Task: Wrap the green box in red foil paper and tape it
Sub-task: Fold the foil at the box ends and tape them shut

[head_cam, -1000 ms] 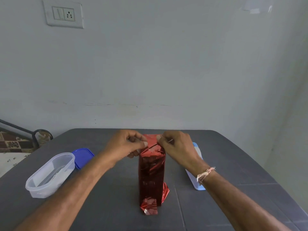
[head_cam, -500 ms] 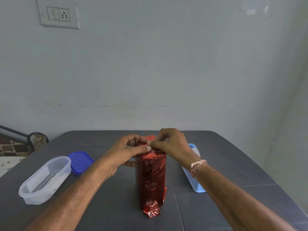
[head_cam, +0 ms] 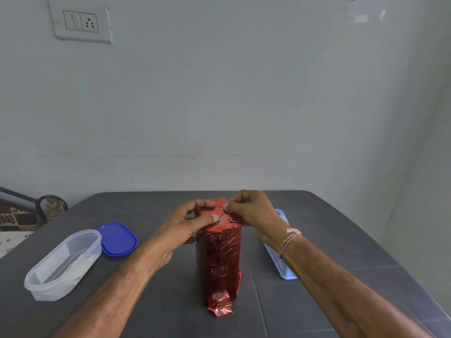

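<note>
None of the green box shows: red foil (head_cam: 220, 259) covers every face that can be seen, so the parcel stands upright as a tall red column near the middle of the table (head_cam: 146, 301). Its top is partly masked by both hands. The left hand (head_cam: 180, 228) comes in from 9 o'clock of the top and pinches the red foil there between thumb and forefinger; the right hand (head_cam: 249, 211) comes in from 3 o'clock and pinches the foil's upper edge the same way, with the other fingers curled in. A thin dark line runs between the two pinches; whether it is tape or a foil crease cannot be made out. At the foot, a crumpled foil flap sticks out toward 6 o'clock and a smaller one toward 4 o'clock.

A pale blue lid (head_cam: 280, 267) lies at 3 o'clock of the parcel, largely hidden behind the right wrist and its thread band (head_cam: 289, 240). A clear tub (head_cam: 63, 264) sits at 9 o'clock, well apart, with something pale and unclear inside, and a blue lid (head_cam: 118, 239) lies just beside its far end. Both forearms are cut off by the lower frame edge.

The table's far edge lies close to the wall (head_cam: 244, 106) at 12 o'clock, and bare tabletop lies between that edge and the parcel.
</note>
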Available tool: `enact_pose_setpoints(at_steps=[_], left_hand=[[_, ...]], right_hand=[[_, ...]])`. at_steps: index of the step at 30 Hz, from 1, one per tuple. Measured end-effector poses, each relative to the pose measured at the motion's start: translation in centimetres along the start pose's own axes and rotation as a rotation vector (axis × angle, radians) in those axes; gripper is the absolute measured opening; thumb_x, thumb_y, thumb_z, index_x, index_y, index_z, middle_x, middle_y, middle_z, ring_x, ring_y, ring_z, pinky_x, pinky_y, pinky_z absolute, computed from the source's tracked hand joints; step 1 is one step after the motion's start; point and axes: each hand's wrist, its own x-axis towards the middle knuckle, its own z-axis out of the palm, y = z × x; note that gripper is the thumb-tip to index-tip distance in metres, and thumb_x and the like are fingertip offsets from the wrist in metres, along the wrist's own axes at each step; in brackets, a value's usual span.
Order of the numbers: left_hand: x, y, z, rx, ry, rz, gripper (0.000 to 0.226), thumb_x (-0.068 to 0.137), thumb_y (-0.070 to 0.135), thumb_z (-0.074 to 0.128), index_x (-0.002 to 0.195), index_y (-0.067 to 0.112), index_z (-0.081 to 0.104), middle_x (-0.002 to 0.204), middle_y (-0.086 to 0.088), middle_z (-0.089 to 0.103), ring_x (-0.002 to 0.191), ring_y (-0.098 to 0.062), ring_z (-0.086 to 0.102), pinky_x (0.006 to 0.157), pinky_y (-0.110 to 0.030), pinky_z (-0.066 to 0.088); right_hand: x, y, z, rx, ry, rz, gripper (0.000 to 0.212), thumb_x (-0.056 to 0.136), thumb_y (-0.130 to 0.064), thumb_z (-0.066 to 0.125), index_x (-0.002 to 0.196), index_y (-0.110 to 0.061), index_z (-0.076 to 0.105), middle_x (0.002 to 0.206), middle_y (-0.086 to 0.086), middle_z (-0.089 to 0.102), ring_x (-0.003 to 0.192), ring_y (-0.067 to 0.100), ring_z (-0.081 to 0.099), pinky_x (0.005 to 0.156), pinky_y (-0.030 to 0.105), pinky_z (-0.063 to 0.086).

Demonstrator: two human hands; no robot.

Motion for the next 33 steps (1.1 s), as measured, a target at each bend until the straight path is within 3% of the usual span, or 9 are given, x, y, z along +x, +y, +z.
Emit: enact_pose_setpoints(at_steps=[7, 11, 14, 18, 21, 27, 33], left_hand=[[-0.4, 0.2, 0.1, -0.002, 0.018, 0.0, 0.024, 0.084, 0.034, 0.08, 0.106, 0.041, 0.073, 0.12, 0.011, 0.066, 0.109, -0.016, 0.066, 0.096, -0.049, 0.054], [-0.4, 0.3, 0.1, -0.002, 0.015, -0.003, 0.023, 0.084, 0.035, 0.081, 0.104, 0.043, 0.073, 0.12, 0.01, 0.065, 0.113, -0.018, 0.064, 0.09, -0.042, 0.052], [-0.5, 0.3, 0.0, 0.008, 0.012, -0.016, 0.023, 0.083, 0.037, 0.081, 0.102, 0.046, 0.072, 0.121, 0.009, 0.065, 0.113, -0.017, 0.063, 0.092, -0.044, 0.052], [-0.3, 0.2, 0.0, 0.018, 0.011, -0.017, 0.023, 0.083, 0.039, 0.081, 0.103, 0.046, 0.072, 0.122, 0.008, 0.065, 0.113, -0.016, 0.063, 0.084, -0.038, 0.05], [-0.1, 0.0, 0.0, 0.02, 0.01, -0.011, 0.023, 0.083, 0.039, 0.08, 0.104, 0.046, 0.072, 0.122, 0.008, 0.065, 0.114, -0.014, 0.062, 0.085, -0.039, 0.05], [0.0, -0.2, 0.0, 0.016, -0.003, -0.011, 0.023, 0.083, 0.039, 0.08, 0.103, 0.046, 0.072, 0.123, 0.007, 0.064, 0.114, -0.014, 0.06, 0.089, -0.042, 0.051], [0.0, -0.1, -0.1, 0.007, -0.007, -0.009, 0.023, 0.083, 0.039, 0.08, 0.103, 0.046, 0.072, 0.123, 0.006, 0.064, 0.113, -0.013, 0.06, 0.09, -0.043, 0.051]], right_hand=[[-1.4, 0.2, -1.1, 0.229, -0.098, 0.08, 0.016, 0.09, -0.012, 0.076, 0.104, -0.005, 0.072, 0.089, 0.007, 0.075, 0.074, 0.018, 0.073, 0.061, 0.026, 0.058], [-2.2, 1.4, -2.8, 0.286, -0.051, 0.11, 0.023, 0.094, -0.022, 0.073, 0.11, -0.005, 0.069, 0.103, 0.013, 0.077, 0.084, 0.023, 0.075, 0.07, 0.034, 0.064], [-2.3, 3.7, -5.2, 0.119, 0.12, 0.098, 0.018, 0.095, -0.026, 0.072, 0.104, -0.011, 0.072, 0.099, 0.01, 0.077, 0.09, 0.025, 0.074, 0.07, 0.033, 0.061], [-2.1, 7.9, -9.3, -0.243, 0.386, 0.123, 0.014, 0.092, -0.031, 0.072, 0.093, -0.017, 0.076, 0.089, -0.001, 0.074, 0.088, 0.019, 0.069, 0.079, 0.038, 0.057], [-2.1, 10.5, -11.3, -0.36, 0.332, 0.266, 0.028, 0.094, -0.033, 0.069, 0.092, -0.005, 0.074, 0.088, 0.005, 0.07, 0.08, 0.021, 0.064, 0.073, 0.037, 0.055], [-1.2, 12.1, -12.1, -0.244, 0.194, 0.388, 0.04, 0.095, -0.033, 0.071, 0.114, 0.002, 0.07, 0.117, 0.014, 0.068, 0.101, 0.029, 0.069, 0.066, 0.031, 0.063], [-0.9, 10.1, -12.1, -0.131, 0.151, 0.505, 0.035, 0.094, -0.017, 0.073, 0.117, 0.006, 0.061, 0.124, 0.02, 0.06, 0.106, 0.039, 0.067, 0.078, 0.049, 0.064]])
